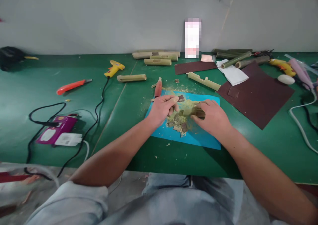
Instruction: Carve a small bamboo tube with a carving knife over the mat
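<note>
Right hand point(212, 115) closed around a short bamboo piece point(186, 112) over the blue sheet point(196, 138); the piece's long axis runs roughly left–right, its free end projecting left from the grip toward the other hand. Left hand point(162, 110) pinches a small dark scrap point(181, 98) between thumb and fingers, the scrap sitting just to the far side of that free end, apparently apart from it. Of the two hands, the left is nearer the scrap and faces the bamboo's open end across a narrow gap.
</note>
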Available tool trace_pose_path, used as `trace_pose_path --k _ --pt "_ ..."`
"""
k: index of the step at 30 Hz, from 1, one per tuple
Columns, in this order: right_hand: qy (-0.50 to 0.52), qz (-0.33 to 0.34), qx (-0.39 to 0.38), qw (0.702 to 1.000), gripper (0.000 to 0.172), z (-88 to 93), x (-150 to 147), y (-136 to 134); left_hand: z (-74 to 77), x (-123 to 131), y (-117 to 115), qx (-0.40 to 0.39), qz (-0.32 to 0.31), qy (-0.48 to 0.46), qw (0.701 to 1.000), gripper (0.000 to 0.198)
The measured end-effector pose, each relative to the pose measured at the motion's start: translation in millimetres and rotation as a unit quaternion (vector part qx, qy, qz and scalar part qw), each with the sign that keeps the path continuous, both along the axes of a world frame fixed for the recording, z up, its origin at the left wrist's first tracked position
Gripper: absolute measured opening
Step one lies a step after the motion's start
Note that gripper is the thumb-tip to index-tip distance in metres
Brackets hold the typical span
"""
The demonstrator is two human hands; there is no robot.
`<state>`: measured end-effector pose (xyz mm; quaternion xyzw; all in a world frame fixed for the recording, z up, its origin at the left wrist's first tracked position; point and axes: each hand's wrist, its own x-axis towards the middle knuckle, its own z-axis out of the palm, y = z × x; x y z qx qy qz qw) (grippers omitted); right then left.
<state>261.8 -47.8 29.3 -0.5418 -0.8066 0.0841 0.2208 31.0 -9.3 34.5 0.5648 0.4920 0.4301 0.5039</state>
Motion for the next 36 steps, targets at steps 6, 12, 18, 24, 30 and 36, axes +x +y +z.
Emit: trace_pose_path --k 6,12,18,24,30,36 --pt "-0.079 -0.035 0.016 0.996 0.01 -1.5 7 -3 -4.6 1 1 -0.003 0.008 -0.005 1.0 0.03" --pt "-0.053 -0.011 0.028 0.998 0.009 -3.2 4 -2 -5.3 1 0 0.015 0.024 0.006 1.0 0.033" --pt "-0.005 -0.01 0.039 0.999 0.018 0.3 -1 -5 -5.1 2 0 0.014 0.014 0.02 1.0 0.025" --pt "0.066 -0.006 0.068 0.995 0.02 4.7 -3 -10 -1.0 5 -6 0.047 0.008 0.046 0.998 0.023" --pt "0.109 0.04 0.057 0.992 0.04 15.7 -4 -14 9.9 12 -22 0.033 -0.032 0.036 0.998 0.025" --pt "0.095 0.072 0.09 0.989 0.025 15.1 -6 -15 14.2 16 -31 -0.046 -0.089 -0.025 0.995 0.033"
